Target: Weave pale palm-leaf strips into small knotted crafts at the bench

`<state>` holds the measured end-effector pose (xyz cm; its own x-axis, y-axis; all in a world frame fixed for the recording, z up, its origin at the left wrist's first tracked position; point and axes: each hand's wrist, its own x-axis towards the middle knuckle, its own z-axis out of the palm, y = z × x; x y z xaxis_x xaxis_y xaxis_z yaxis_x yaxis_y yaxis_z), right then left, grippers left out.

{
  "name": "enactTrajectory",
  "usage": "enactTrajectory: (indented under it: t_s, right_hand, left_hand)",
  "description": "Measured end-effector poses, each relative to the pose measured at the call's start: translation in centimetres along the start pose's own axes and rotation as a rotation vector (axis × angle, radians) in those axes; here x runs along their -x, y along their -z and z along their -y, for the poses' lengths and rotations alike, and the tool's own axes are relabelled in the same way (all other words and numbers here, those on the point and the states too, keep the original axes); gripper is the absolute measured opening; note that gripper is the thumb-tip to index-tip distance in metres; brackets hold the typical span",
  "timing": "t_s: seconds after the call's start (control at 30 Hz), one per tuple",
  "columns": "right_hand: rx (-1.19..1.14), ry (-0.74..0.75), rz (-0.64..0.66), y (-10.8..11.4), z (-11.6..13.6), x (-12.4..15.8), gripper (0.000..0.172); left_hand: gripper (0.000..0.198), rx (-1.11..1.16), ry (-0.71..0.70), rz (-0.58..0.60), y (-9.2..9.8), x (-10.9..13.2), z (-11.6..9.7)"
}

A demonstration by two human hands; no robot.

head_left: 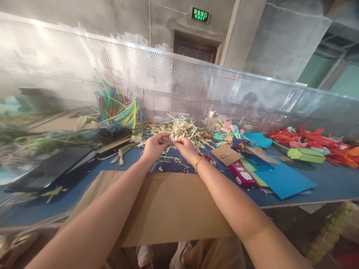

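My left hand (157, 146) and my right hand (185, 150) reach forward over the far edge of a cardboard sheet (182, 209). Their fingertips are drawn together in pinches, close to each other. Whatever lies between the fingers is too small to make out. Just behind them rises a heap of pale, dry-looking strips (187, 129), and loose bits of it are scattered on the blue tabletop (165, 164) below. A gold bracelet (198, 164) circles my right wrist. Beside that wrist is a red-handled tool (209, 158), partly hidden.
Colourful fuzzy stems (117, 106) and a dark flat panel (49, 170) are on the left. To the right are a purple box (242, 175), blue paper (284, 179), a green folded shape (306, 155) and red pieces (322, 140). Behind stand a bottle (212, 121) and a perforated metal screen (157, 74).
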<state>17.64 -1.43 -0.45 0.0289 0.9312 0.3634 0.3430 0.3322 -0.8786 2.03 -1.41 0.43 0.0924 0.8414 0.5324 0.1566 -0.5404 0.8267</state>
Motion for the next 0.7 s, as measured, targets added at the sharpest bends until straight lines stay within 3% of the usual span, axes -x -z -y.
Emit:
enactTrajectory:
  t_s: [0.13,0.37,0.7]
  right_hand:
    - [-0.031,0.041,0.060,0.0,-0.1,0.0,0.017]
    - [0.050,0.101,0.013,-0.1,0.1,0.0,0.012]
    - [0.236,0.132,-0.039,1.0,0.5,0.0,0.008]
  left_hand:
    - [0.046,0.017,0.023,0.002,0.1,-0.1,0.3]
    - [0.045,0.070,0.051,0.004,-0.1,-0.1,0.3]
    - [0.039,0.308,0.221,-0.197,0.1,-0.3,0.4]
